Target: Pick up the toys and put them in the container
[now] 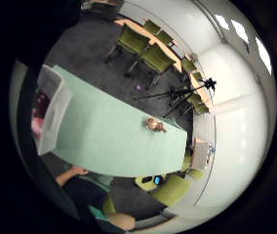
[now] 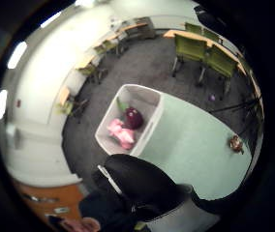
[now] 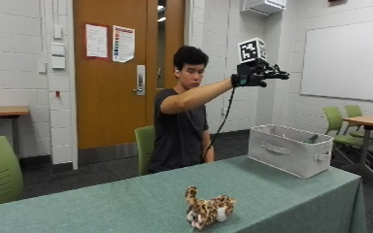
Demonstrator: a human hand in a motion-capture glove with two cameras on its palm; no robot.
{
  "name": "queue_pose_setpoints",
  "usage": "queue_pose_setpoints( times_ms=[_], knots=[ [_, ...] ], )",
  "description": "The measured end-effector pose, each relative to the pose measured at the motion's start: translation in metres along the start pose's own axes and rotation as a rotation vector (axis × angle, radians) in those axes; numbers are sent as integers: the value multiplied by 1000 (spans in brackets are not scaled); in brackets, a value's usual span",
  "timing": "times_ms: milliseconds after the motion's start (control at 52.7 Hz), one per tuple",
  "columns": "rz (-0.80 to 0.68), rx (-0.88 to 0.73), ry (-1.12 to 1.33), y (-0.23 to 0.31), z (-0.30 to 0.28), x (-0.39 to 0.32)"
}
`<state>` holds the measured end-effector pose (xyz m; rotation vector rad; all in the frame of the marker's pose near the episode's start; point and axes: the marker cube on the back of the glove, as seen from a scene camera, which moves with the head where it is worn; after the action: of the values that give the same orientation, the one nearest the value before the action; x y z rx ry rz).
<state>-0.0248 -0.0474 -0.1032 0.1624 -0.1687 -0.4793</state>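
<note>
Nearest my outside camera, a spotted leopard toy (image 3: 207,211) stands upright on the green table (image 3: 109,204), close to the front edge and apart from everything else on it. On the palm cameras I see the same toy alone on the cloth, near the end of the table away from the bin.

Farther along the table, at its right end as I view it, sits the white bin (image 3: 290,148), a fabric box with handles on its side and end walls. The thumb-side palm camera looks down into the bin (image 2: 149,99): a pink toy (image 2: 120,133) and a dark purple toy (image 2: 133,117) lie inside, touching each other, with a green piece just beside the purple one.

Behind the table a person sits on a green chair (image 3: 145,145) with the right arm stretched out level and raised. I read the gloved hand (image 3: 256,75) as high above the bin, well apart from it, fingers extended and spread, holding nothing.

Beyond, I see a wooden door (image 3: 118,73), a whiteboard (image 3: 348,60), and more green chairs (image 3: 342,121) at a side table.
</note>
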Motion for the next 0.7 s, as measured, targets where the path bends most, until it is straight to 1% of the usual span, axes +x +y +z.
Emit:
queue_pose_setpoints(
  times_ms=[38,57,152,285,361,474,569,702],
  knots=[
    [149,-1,138,1,6,27],
    [193,-2,170,5,8,41],
    [308,-4,185,45,16,123],
    [411,4,182,73,48,212],
    [455,8,173,84,77,262],
    [529,-16,160,101,132,311],
    [584,-70,150,113,174,337],
    [657,-204,121,130,235,369]
  ],
)
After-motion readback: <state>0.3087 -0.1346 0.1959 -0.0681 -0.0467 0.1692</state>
